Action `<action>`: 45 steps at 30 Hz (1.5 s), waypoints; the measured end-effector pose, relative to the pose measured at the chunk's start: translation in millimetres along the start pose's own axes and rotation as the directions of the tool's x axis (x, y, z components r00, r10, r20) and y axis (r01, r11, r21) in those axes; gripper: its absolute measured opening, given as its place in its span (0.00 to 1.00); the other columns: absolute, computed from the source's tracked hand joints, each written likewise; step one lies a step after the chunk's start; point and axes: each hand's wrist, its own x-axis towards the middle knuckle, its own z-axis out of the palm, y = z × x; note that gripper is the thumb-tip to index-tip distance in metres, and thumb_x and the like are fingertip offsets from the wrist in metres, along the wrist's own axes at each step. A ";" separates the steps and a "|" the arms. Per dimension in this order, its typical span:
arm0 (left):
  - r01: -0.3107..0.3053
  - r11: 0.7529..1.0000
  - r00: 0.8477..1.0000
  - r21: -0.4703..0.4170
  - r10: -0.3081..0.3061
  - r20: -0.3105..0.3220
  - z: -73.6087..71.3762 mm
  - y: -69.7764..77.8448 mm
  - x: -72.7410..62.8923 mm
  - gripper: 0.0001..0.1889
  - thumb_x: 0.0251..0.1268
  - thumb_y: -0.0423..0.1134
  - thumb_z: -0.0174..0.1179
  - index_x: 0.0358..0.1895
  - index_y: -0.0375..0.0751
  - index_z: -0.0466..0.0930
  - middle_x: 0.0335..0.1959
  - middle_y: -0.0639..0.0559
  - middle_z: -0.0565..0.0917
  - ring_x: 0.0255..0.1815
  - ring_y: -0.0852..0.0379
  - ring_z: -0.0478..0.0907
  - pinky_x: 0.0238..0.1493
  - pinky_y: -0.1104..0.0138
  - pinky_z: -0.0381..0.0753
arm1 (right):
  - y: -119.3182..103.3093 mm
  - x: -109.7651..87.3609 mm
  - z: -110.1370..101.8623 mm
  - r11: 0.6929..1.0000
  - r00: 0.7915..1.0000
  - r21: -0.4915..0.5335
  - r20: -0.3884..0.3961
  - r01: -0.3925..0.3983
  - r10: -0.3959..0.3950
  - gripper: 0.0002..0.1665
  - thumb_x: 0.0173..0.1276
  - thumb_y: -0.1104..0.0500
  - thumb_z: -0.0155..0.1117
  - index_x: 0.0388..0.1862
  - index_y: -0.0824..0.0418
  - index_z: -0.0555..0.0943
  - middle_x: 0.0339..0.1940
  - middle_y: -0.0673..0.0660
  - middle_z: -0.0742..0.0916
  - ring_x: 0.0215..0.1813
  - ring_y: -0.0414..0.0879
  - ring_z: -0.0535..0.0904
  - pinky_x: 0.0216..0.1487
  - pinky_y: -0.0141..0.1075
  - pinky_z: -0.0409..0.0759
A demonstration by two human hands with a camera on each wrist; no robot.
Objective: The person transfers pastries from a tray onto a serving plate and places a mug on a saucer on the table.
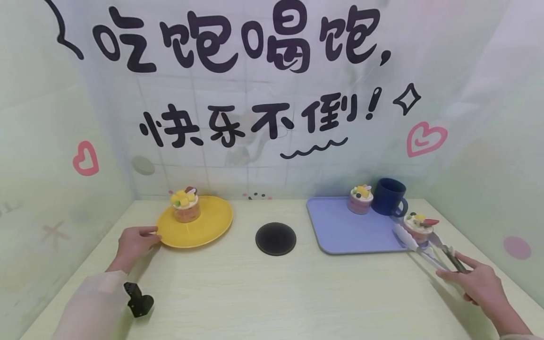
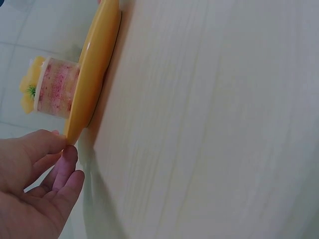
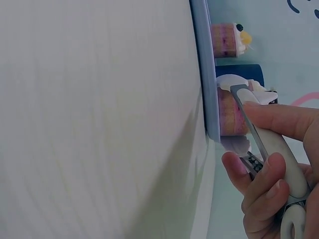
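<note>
My left hand point(image 1: 135, 245) pinches the near-left rim of a yellow plate point(image 1: 212, 219), thumb above and fingers below in the left wrist view. A pink layered dessert cup point(image 1: 187, 212) topped with yellow cubes stands on this plate. At the right, my right hand point(image 1: 482, 283) grips tongs point(image 3: 279, 154) with pale, broad tips. The tips stand on either side of a dessert cup point(image 1: 418, 229) with a red-tipped topping, at the near-right corner of a lavender tray point(image 1: 340, 231). In the right wrist view a tong tip covers part of this cup.
Another dessert cup point(image 1: 360, 203) and a dark blue mug point(image 1: 387, 196) stand at the tray's back. A black round disc point(image 1: 276, 239) lies between plate and tray. Printed sheets point(image 1: 272, 174) wall the table at the back and sides.
</note>
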 end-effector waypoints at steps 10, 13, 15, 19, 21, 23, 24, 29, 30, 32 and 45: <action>-0.017 1.000 1.000 0.008 0.017 -0.014 -3.3 -4.0 0.2 0.25 0.61 0.34 0.54 0.56 0.18 0.66 0.52 0.24 0.72 0.49 0.36 0.74 0.35 0.65 0.81 | -16.9 -4.2 -14.9 0.996 0.996 -0.018 -0.032 0.085 -0.085 0.55 0.55 0.42 0.66 0.70 0.68 0.50 0.10 0.49 0.69 0.13 0.45 0.70 0.14 0.35 0.68; -0.015 1.000 1.000 0.007 0.015 -0.009 -3.1 -4.2 0.2 0.25 0.60 0.35 0.55 0.56 0.18 0.66 0.53 0.24 0.71 0.49 0.36 0.73 0.35 0.64 0.81 | -18.3 -6.1 -17.1 0.998 0.998 -0.012 -0.008 0.065 -0.065 0.56 0.56 0.42 0.65 0.70 0.68 0.48 0.11 0.49 0.68 0.13 0.44 0.70 0.15 0.35 0.68; -0.020 1.000 1.000 0.008 0.021 -0.009 -2.7 -3.5 -0.6 0.25 0.60 0.35 0.55 0.56 0.18 0.66 0.52 0.24 0.71 0.48 0.36 0.74 0.36 0.63 0.81 | -18.3 -7.3 -17.6 0.998 0.999 -0.013 -0.004 0.055 -0.055 0.56 0.55 0.42 0.65 0.70 0.68 0.48 0.11 0.49 0.68 0.13 0.44 0.70 0.15 0.35 0.69; -0.016 1.000 1.000 0.016 0.017 -0.019 -2.3 -2.8 -2.7 0.25 0.60 0.35 0.55 0.56 0.17 0.66 0.51 0.24 0.73 0.47 0.36 0.74 0.34 0.64 0.81 | -18.2 -8.9 -17.5 0.997 0.998 -0.029 -0.012 0.068 -0.069 0.56 0.55 0.42 0.65 0.70 0.68 0.49 0.10 0.48 0.68 0.13 0.44 0.70 0.15 0.35 0.69; -0.010 1.000 1.000 0.018 0.011 -0.024 -2.2 -3.0 -3.1 0.25 0.60 0.35 0.55 0.56 0.18 0.66 0.50 0.24 0.73 0.45 0.37 0.75 0.32 0.66 0.80 | -18.2 -9.7 -17.4 0.996 0.996 -0.035 -0.021 0.082 -0.082 0.55 0.55 0.42 0.65 0.70 0.69 0.50 0.10 0.48 0.68 0.13 0.44 0.70 0.14 0.35 0.69; -0.007 1.000 1.000 0.018 0.008 -0.022 -2.3 -3.6 -3.2 0.25 0.60 0.35 0.55 0.56 0.18 0.66 0.50 0.24 0.74 0.44 0.37 0.76 0.32 0.66 0.80 | -18.4 -10.7 -17.3 0.995 0.995 -0.037 -0.027 0.090 -0.091 0.55 0.55 0.42 0.66 0.70 0.69 0.50 0.10 0.49 0.69 0.12 0.44 0.70 0.14 0.35 0.69; -0.008 1.000 1.000 0.018 0.009 -0.021 -2.4 -3.9 -3.2 0.25 0.60 0.35 0.55 0.56 0.18 0.66 0.49 0.24 0.74 0.44 0.38 0.76 0.32 0.66 0.80 | -18.5 -11.2 -17.4 0.995 0.995 -0.038 -0.027 0.095 -0.096 0.55 0.55 0.42 0.66 0.69 0.69 0.51 0.11 0.49 0.70 0.12 0.44 0.70 0.14 0.35 0.69; -0.015 1.000 1.000 0.012 0.015 -0.015 -1.8 -4.7 -1.8 0.26 0.59 0.35 0.55 0.56 0.18 0.66 0.48 0.25 0.75 0.42 0.40 0.77 0.32 0.66 0.80 | -19.5 -14.1 -16.7 0.994 0.994 -0.020 -0.028 0.108 -0.108 0.55 0.55 0.43 0.67 0.69 0.70 0.52 0.15 0.51 0.78 0.12 0.45 0.70 0.13 0.35 0.68; -0.014 1.000 1.000 0.010 0.014 -0.014 -1.3 -4.8 -1.4 0.26 0.59 0.35 0.55 0.56 0.18 0.66 0.48 0.25 0.75 0.43 0.40 0.77 0.32 0.66 0.80 | -19.7 -14.5 -16.4 0.994 0.993 -0.014 -0.027 0.112 -0.113 0.54 0.54 0.43 0.67 0.69 0.70 0.52 0.17 0.51 0.80 0.12 0.45 0.69 0.13 0.35 0.68; -0.008 1.000 1.000 0.008 0.008 -0.013 -0.6 -4.6 -0.3 0.26 0.59 0.35 0.55 0.56 0.18 0.66 0.50 0.24 0.74 0.44 0.39 0.76 0.32 0.66 0.81 | -20.2 -15.2 -15.6 0.992 0.992 -0.006 -0.029 0.123 -0.124 0.54 0.54 0.44 0.67 0.69 0.70 0.53 0.20 0.52 0.82 0.11 0.45 0.69 0.13 0.35 0.68; -0.015 1.000 1.000 0.012 0.015 -0.020 0.8 -0.4 0.4 0.25 0.59 0.35 0.55 0.56 0.19 0.66 0.52 0.24 0.71 0.47 0.37 0.75 0.32 0.66 0.80 | -30.1 -21.4 -11.4 0.980 0.980 0.036 -0.025 0.196 -0.195 0.52 0.54 0.46 0.68 0.68 0.70 0.55 0.27 0.49 0.85 0.11 0.44 0.68 0.12 0.35 0.67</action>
